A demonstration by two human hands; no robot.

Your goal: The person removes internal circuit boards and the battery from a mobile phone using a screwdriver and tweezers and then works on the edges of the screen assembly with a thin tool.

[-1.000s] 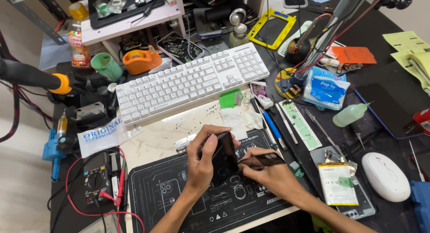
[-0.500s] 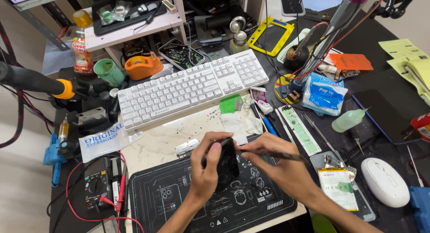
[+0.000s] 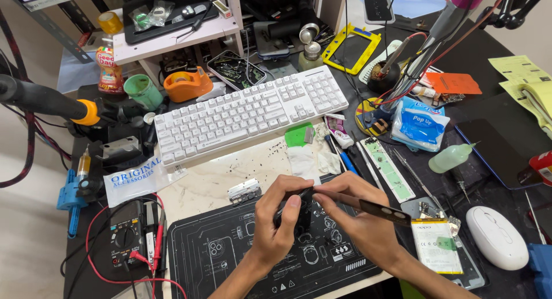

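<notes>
Black mat edged by keyboard above, meter left; bare mat lower centre. Dark phone, frame centre, gripped by curled left hand. Thin flat tool pinched by right hand against phone.

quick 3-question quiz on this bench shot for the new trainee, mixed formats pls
1. True or false: the white keyboard lies between the hands and the orange tape dispenser.
2. Which hand grips the dark phone? A) left hand B) right hand C) neither
3. Fill in: the right hand holds a thin dark ___ against the phone.

Key: 1 true; 2 A; 3 strip.
</notes>
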